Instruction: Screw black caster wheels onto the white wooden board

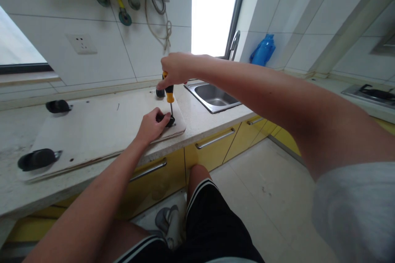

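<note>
On the board [92,127], keep the screwdriver [170,96] upright, right hand [175,68] gripping it, left hand [150,125] holding the black piece [170,121].

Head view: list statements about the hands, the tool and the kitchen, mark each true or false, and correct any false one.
1. The right hand holds a yellow-and-black screwdriver. True.
2. The left hand also holds it. False: that hand grips a rounded black piece on the flat white board.
3. A shiny metal sink is right of the board. True.
4. The drawer fronts are blue. False: the smooth drawer fronts are yellow.
</note>
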{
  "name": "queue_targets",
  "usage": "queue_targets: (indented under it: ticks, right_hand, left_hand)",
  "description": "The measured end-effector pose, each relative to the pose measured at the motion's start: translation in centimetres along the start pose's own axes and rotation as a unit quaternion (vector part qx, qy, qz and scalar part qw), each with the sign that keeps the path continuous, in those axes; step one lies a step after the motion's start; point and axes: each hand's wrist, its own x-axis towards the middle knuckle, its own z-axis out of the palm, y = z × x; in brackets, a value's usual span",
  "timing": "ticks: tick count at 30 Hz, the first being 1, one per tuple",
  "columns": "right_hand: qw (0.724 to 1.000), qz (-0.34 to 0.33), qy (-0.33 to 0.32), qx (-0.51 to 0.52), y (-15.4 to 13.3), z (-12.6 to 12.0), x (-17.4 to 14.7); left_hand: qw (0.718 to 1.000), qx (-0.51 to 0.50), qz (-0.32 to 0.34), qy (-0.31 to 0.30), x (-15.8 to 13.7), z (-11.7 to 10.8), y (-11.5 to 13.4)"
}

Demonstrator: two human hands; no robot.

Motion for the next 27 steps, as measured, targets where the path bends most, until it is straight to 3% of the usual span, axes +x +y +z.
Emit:
queue_targets:
  ticks: [4, 8, 13, 16, 20, 25, 27]
  right_hand:
    - [0.999, -0.01, -0.036, -0.011, -0.3, 0.0, 0.1]
    - [0.996, -0.027, -0.077, 0.042, -0.8, -0.2, -0.6]
    - [1.0, 0.002, -0.012, 0.015, -0.9, 0.1, 0.0]
    - [1.0, -0.005, -0.023, -0.013, -0.9, 0.0, 0.6]
    - [0.995, -0.055, -0.034, 0.071, -1.2, 0.3, 0.2]
    - [0.998, 0.022, 0.007, 0.066, -0.8, 0.8, 0.0]
    - [0.999, 0.003, -0.008, 0.032, -0.6, 0.9, 0.2]
  left_hand:
    - [1.0, 0.007, 0.003, -0.003, 0.2, 0.1, -0.4]
    - [1.0, 0.018, -0.003, 0.0, 0.2, 0.1, -0.4]
    - [1.0, 0.016, 0.0, -0.003, 0.2, 0.1, -0.1]
    - [1.0, 0.015, -0.003, -0.002, 0.2, 0.1, -0.1]
    - [1.0, 0.015, 0.0, 0.002, 0.2, 0.2, 0.1]
    - [1.0, 0.008, 0.0, -0.006, 0.1, 0.0, 0.4]
    - [1.0, 0.008, 0.0, -0.005, 0.1, 0.0, 0.5]
